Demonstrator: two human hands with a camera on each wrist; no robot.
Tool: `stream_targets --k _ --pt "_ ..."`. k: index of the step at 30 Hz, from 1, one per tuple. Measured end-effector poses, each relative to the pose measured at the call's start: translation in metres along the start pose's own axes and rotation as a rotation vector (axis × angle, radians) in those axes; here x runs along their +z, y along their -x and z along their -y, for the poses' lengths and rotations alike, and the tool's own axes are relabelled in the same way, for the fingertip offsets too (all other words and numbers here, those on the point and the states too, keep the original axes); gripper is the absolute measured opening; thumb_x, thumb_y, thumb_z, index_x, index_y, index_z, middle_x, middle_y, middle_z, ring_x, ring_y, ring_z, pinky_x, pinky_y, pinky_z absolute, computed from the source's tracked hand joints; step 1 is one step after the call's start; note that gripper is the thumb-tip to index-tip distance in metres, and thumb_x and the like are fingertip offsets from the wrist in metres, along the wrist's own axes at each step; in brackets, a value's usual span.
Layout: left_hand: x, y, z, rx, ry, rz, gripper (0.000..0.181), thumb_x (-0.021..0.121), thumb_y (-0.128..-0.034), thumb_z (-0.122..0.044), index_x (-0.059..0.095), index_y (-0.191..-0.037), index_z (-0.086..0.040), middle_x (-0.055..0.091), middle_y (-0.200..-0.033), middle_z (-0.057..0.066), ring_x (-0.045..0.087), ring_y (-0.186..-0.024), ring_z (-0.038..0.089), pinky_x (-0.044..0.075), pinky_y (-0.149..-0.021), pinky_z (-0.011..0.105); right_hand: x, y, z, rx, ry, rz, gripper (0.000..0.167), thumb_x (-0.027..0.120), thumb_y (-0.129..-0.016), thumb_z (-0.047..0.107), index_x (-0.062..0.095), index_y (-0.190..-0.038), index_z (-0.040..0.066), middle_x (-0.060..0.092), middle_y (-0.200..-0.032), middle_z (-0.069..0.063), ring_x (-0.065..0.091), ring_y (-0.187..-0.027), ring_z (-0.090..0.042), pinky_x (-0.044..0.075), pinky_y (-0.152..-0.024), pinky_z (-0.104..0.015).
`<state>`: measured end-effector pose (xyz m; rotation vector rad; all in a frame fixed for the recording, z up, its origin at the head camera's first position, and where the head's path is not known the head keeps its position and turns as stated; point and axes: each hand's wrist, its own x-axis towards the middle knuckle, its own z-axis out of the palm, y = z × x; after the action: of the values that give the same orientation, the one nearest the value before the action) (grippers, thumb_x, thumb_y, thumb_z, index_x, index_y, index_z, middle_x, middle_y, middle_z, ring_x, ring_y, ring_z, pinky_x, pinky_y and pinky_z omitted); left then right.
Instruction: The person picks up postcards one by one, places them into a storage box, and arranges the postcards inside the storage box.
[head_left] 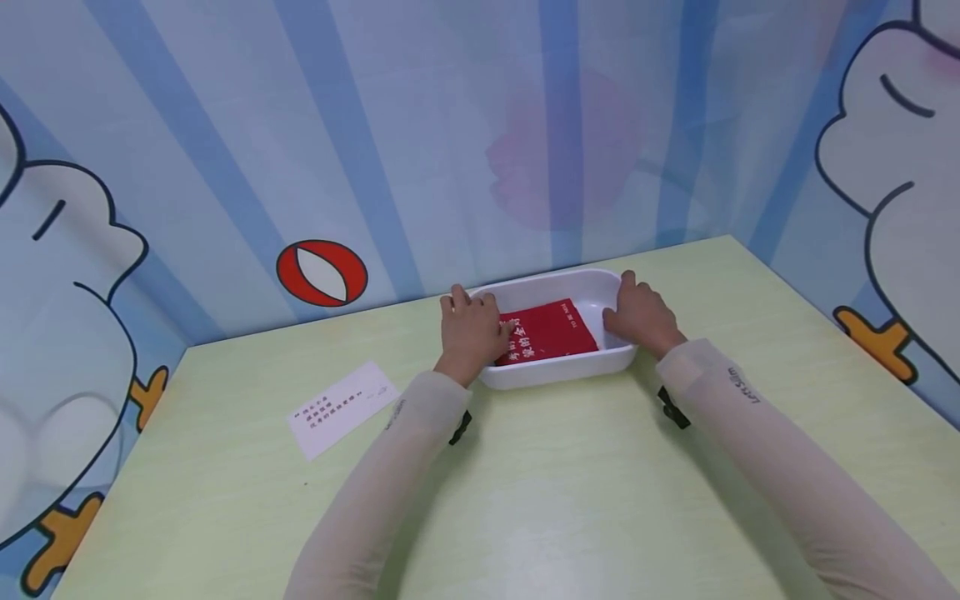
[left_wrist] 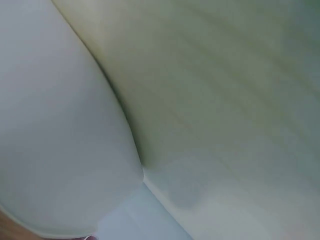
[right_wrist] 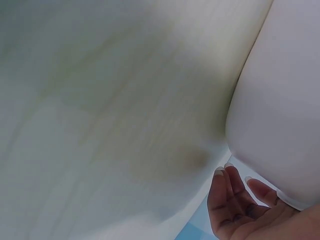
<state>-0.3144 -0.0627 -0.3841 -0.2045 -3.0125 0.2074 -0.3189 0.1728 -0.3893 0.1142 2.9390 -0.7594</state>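
Both hands hold a white plastic basin [head_left: 558, 372] by its two ends near the back of the table. The left hand [head_left: 472, 332] grips the left end, its thumb over the rim and close to the red piece inside. On the right end, the right hand [head_left: 647, 315] has its thumb inside the rim and its fingers outside. Flat in the basin lies a red piece [head_left: 553, 327] with white printed characters; cloth or paper, I cannot tell. In the right wrist view the right hand's fingers [right_wrist: 235, 200] curve up beside the basin wall [right_wrist: 280, 100].
A white card [head_left: 341, 408] with dark printed characters lies on the pale green table [head_left: 555, 492], left of the basin. A blue-striped backdrop [head_left: 442, 125] with cartoon figures stands close behind the basin and along the sides.
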Motion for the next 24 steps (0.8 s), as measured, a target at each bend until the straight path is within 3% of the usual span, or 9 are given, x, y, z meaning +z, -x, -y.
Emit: stream_targets --k 7,14,24 --pt "0.0008 -0.0001 -0.0006 0.031 -0.039 0.038 0.046 0.054 -0.0977 -0.047 0.059 -0.122 -0.009 0.068 -0.119 0.009 0.033 -0.135 0.032 0.025 -0.116 0.049 0.0001 0.0002 -0.0006 -0.012 0.001 -0.001 0.075 0.06 -0.09 0.021 0.021 -0.147 -0.009 0.046 -0.132 -0.032 0.054 -0.119 -0.046 0.052 -0.095 -0.058" --pt "-0.0013 -0.0026 -0.0021 0.031 -0.012 0.02 0.044 0.054 -0.098 -0.048 0.06 -0.118 -0.009 0.069 -0.113 0.007 0.032 -0.134 0.03 0.025 -0.115 0.05 -0.0033 0.0005 -0.0008 -0.023 0.006 -0.016 0.072 0.058 -0.092 0.021 0.021 -0.146 -0.01 0.047 -0.13 -0.033 0.055 -0.117 -0.046 0.052 -0.095 -0.057" --pt "0.002 -0.0013 -0.0031 0.028 -0.045 0.022 0.05 0.049 -0.1001 -0.048 0.056 -0.127 -0.007 0.066 -0.119 0.009 0.034 -0.134 0.031 0.028 -0.115 0.05 -0.0033 0.0017 -0.0008 -0.039 0.015 0.016 0.071 0.053 -0.094 0.022 0.018 -0.146 -0.012 0.047 -0.13 -0.034 0.054 -0.116 -0.045 0.05 -0.098 -0.059"
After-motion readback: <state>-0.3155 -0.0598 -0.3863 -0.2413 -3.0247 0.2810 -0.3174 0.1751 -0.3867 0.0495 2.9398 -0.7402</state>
